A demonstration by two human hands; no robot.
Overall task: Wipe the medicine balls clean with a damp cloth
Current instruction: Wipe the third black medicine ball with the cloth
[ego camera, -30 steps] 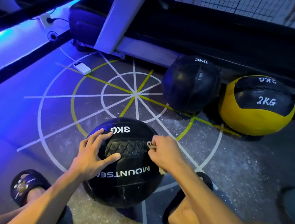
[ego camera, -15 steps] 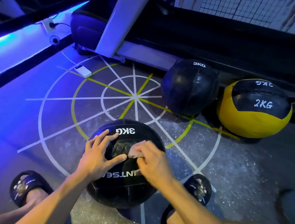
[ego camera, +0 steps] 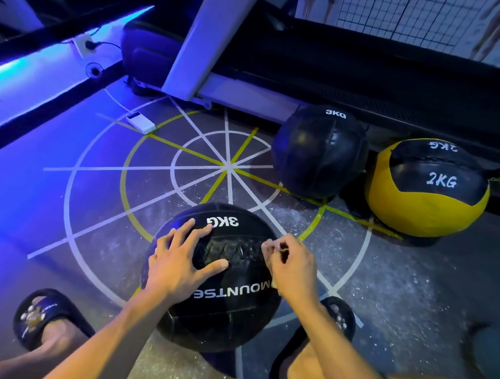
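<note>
Head view only. Black medicine ball [ego camera: 221,308] marked "3KG" and "MOUNTSE…" sits on the speckled gym floor [ego camera: 401,302], at the near edge of a painted circle pattern [ego camera: 227,167] of white and yellow lines, between the person's two feet in black slides, left slide [ego camera: 37,317] and right slide [ego camera: 333,322].

Left hand [ego camera: 180,262] lies flat on the upper left face of that ball, fingers spread and straight, thumb extended toward the textured grip panel; it grasps nothing. Right hand [ego camera: 292,270] rests on the upper right face of the same ball, fingers curled and pinching a small pale cloth [ego camera: 269,250], of which only a little shows at the fingertips, against the ball's surface.

Second black ball [ego camera: 319,153], also marked "3KG", stands farther off on the far right part of the circle pattern. Yellow-and-black ball [ego camera: 428,189] marked "2KG" stands just beside it, to its right; whether the two touch cannot be told. Both rest close against the base of a dark treadmill [ego camera: 380,89].

White power bank [ego camera: 142,122] with a cable lies on the floor at the pattern's far left edge. Blue light strip [ego camera: 20,73] runs along the left wall.
</note>
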